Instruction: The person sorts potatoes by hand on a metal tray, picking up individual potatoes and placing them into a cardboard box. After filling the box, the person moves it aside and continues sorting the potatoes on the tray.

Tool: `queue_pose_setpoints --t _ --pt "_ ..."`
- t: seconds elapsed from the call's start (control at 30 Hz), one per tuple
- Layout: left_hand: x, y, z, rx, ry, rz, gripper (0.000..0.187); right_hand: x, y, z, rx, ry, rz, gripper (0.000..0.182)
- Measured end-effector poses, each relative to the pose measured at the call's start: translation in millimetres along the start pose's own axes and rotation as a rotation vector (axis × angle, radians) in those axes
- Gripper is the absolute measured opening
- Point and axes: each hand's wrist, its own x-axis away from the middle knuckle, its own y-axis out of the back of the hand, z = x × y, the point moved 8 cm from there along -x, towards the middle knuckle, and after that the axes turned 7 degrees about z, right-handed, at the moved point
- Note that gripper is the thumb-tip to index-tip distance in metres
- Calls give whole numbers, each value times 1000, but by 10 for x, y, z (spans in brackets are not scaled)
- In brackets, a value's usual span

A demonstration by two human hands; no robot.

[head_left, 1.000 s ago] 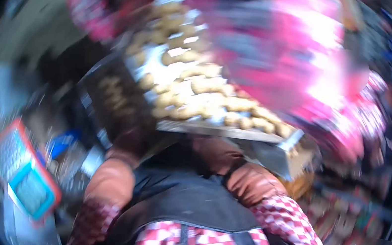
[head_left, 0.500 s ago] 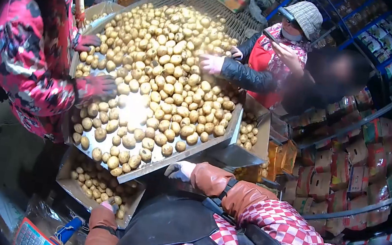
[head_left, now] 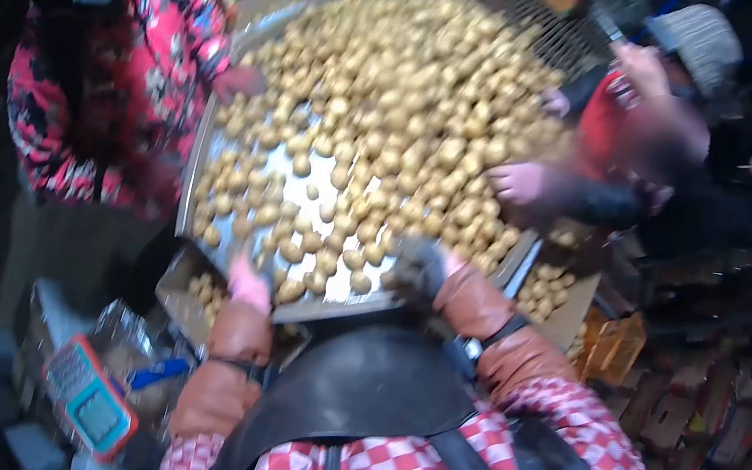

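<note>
Loose potatoes point(head_left: 381, 130) cover a wide metal sorting table point(head_left: 342, 305) in front of me. Over its near left edge reaches my left hand point(head_left: 250, 280), in a pink and grey glove, beside the closest potatoes. My right hand point(head_left: 424, 266), gloved in grey and pink, is at the near right part of the tabletop, right by several potatoes. Motion smears the fingers of both hands, so I cannot tell whether either holds a potato. Below the table's left corner, a cardboard box point(head_left: 179, 289) with potatoes in it is partly hidden by my left arm.
A person in a pink camouflage jacket point(head_left: 146, 58) stands at the left side. On the right, another person in a checked cap point(head_left: 696, 44) has a gloved hand point(head_left: 518, 182) among the potatoes. A scale with a keypad point(head_left: 89, 397) sits at lower left. Another potato box point(head_left: 567, 310) stands right.
My left hand has risen from the box below to the table's near edge. My right hand has moved from under the edge onto the tabletop. The view has shifted.
</note>
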Motion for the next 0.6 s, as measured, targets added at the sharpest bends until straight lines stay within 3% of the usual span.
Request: queue_pose_setpoints --t 0.03,0.07,0.1,0.13,0.23,0.37,0.5,0.6 --pt "-26 -11 -160 -98 -24 89 60 58 81 -21 -713 -144 -110 48" --pt "33 -17 -389 -29 -3 137 61 27 241 -40 -532 -60 -100 55" --pt "62 -65 -536 50 15 176 62 -68 344 -1 -862 19 63 60" --pt "46 -234 -483 -48 -47 184 63 -121 447 -115 -980 -4 -177 66" --pt "101 -567 -601 -365 -137 285 67 -103 598 81 -1114 134 -30 72" --pt "125 -584 -711 -448 -64 279 68 -8 832 9 -1141 109 -75 73" --pt "104 -610 -541 -447 5 341 72 283 1022 -323 -1084 74 -181 54" --pt "74 -673 -358 -418 -93 317 73 938 1101 -645 -908 -55 -403 35"
